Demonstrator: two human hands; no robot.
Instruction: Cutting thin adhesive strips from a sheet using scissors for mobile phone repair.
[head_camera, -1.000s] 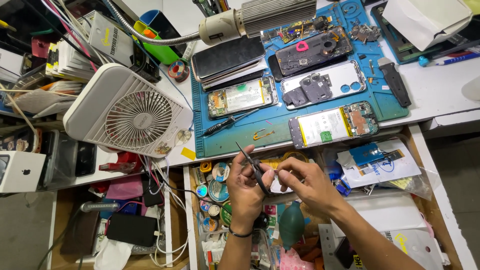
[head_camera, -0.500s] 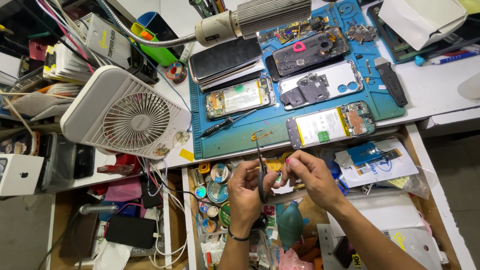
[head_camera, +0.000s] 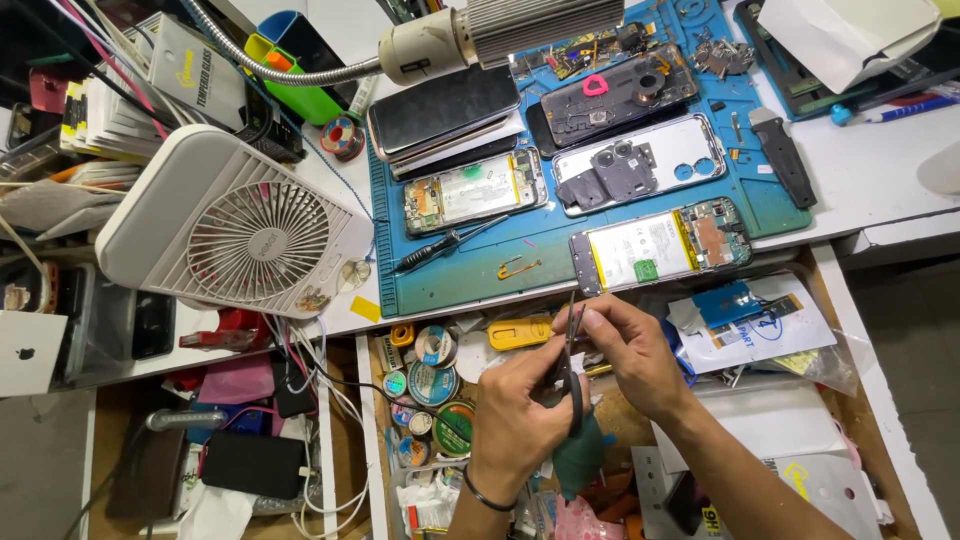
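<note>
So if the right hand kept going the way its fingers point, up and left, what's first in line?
Most likely the tweezers, already at the right hand fingertips; beyond them, the yellow tool in the open drawer, though depth is unclear.

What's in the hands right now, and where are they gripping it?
Black tweezers: left hand grips the lower body, right hand pinches near the upper tips.

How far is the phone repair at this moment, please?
Done: three phones lie opened on the blue mat, backs off. In hand: the left hand holds black tweezers, and the right hand pinches at their tips; what is gripped is too small to tell. Left: no opened phone is closed yet.
</note>
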